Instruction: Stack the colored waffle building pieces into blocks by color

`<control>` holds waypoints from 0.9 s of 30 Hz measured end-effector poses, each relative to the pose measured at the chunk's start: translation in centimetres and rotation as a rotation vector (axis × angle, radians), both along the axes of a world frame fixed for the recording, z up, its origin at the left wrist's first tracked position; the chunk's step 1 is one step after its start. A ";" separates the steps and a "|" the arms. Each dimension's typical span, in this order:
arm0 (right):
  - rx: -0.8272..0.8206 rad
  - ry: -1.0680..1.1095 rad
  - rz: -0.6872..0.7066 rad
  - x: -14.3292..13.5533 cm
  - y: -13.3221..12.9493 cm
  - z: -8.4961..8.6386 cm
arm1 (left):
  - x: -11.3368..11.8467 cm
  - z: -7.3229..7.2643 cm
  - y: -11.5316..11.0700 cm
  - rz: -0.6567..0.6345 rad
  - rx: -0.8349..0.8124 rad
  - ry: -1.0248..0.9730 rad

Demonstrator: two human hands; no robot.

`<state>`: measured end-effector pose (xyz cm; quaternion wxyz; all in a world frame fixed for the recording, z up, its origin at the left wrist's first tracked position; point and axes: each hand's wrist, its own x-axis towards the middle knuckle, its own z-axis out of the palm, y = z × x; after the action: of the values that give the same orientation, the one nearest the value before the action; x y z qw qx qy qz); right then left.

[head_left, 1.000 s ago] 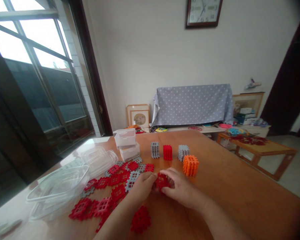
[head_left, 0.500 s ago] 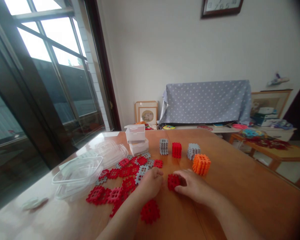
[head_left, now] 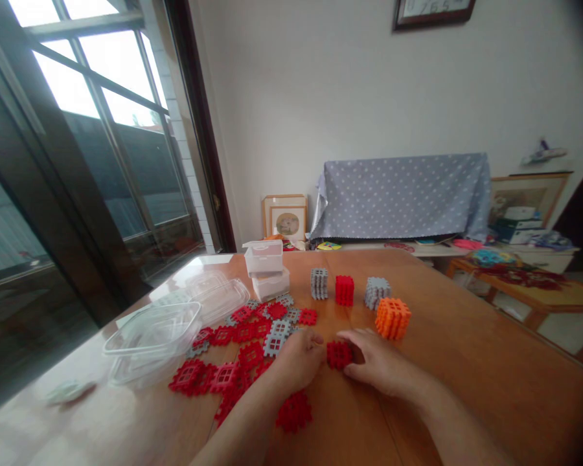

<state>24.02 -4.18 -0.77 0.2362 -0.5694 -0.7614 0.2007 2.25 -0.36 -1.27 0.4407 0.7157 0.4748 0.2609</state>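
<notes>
My right hand [head_left: 376,362] has thumb and fingers around the right side of a small stack of red interlocking tiles [head_left: 339,355] on the table. Just left of it is my left hand [head_left: 300,356], its fingers curled and closed; whatever they may hold is hidden. Under and beyond my left forearm spread loose red waffle tiles [head_left: 225,375] and a few grey tiles [head_left: 276,338]. Another red tile pile [head_left: 294,411] lies near that forearm.
Beyond my hands stand a grey tile stack [head_left: 319,284], a red stack [head_left: 344,290], a second grey stack [head_left: 377,293] and an orange stack [head_left: 393,318]. Clear plastic tubs [head_left: 150,330] occupy the left side. Small white boxes [head_left: 265,259] are piled at the back.
My left hand has moved slightly right, closer to the red stack. My right hand stays on that stack, and the view has shifted a little.
</notes>
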 end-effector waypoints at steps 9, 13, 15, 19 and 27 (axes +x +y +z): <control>-0.019 0.020 -0.021 1.2 0.2 -0.8 | 0.0 0.5 -0.3 0.025 0.103 0.071; -0.030 0.006 -0.036 0.8 0.1 -0.6 | 0.1 0.9 -0.5 0.014 0.151 0.069; -0.027 -0.020 -0.061 0.4 0.1 -0.5 | 0.2 0.9 -0.5 -0.020 0.161 0.049; -0.018 -0.094 -0.063 -0.2 0.0 -0.1 | 0.3 0.5 -0.4 -0.078 0.168 0.032; -0.037 -0.082 -0.046 -0.3 0.0 0.1 | 0.2 -0.4 0.1 -0.048 0.186 0.024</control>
<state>23.76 -4.17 -0.64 0.1985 -0.5988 -0.7533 0.1859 2.41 -0.23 -1.71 0.3726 0.7679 0.4364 0.2848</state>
